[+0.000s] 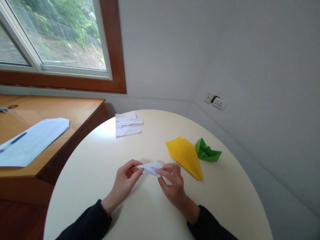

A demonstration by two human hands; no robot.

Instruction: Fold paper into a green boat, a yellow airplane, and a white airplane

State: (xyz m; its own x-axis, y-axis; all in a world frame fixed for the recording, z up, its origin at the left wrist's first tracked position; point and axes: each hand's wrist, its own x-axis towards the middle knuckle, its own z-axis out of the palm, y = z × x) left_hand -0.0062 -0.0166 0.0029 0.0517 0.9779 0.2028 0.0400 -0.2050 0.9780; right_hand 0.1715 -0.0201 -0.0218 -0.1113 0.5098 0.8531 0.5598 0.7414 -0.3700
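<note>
A small folded white paper [150, 167] is held just above the round cream table [100, 160]. My left hand [126, 180] pinches its left tip with thumb and fingers. My right hand [172, 185] grips its right end, the fingers partly covering the paper. Both arms wear dark sleeves. To the right of my right hand lies a folded yellow paper [186, 156], shaped like a pointed dart, and beside that a folded green paper boat [207, 151].
White paper strips [127, 125] lie at the table's far side. A wooden desk [75, 113] on the left carries a printed sheet [30, 140] and scissors [7, 108]. A window [55, 36] is above it, and a wall socket [217, 101] sits on the right wall.
</note>
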